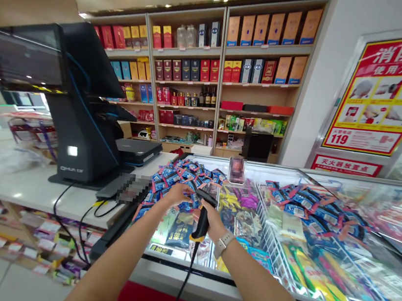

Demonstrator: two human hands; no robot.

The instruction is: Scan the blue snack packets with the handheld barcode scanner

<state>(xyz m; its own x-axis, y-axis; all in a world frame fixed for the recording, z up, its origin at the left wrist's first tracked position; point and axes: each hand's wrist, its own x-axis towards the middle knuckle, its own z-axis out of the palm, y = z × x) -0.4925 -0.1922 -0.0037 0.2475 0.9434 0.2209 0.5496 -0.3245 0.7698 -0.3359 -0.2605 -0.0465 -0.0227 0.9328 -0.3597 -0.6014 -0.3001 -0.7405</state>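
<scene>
My right hand [213, 219] is wrapped round the grip of a black and yellow barcode scanner [201, 223]. The scanner's head points left, towards my left hand, and its cable hangs down past the freezer's front edge. My left hand [179, 195] is among the blue and pink packets [173, 174] heaped on the freezer's glass lid. Its thumb and fingers close on one of these packets, just left of the scanner head; much of that packet is hidden. A second heap of the same packets [307, 201] lies on the glass to the right.
Frozen goods in wire baskets [273, 244] show through the chest freezer's glass. A phone-like item [237, 169], blurred out, stands at the back edge. On the left, a checkout terminal [84, 140] and cables occupy the counter [32, 192]. Shelves of boxed bottles [187, 70] line the wall.
</scene>
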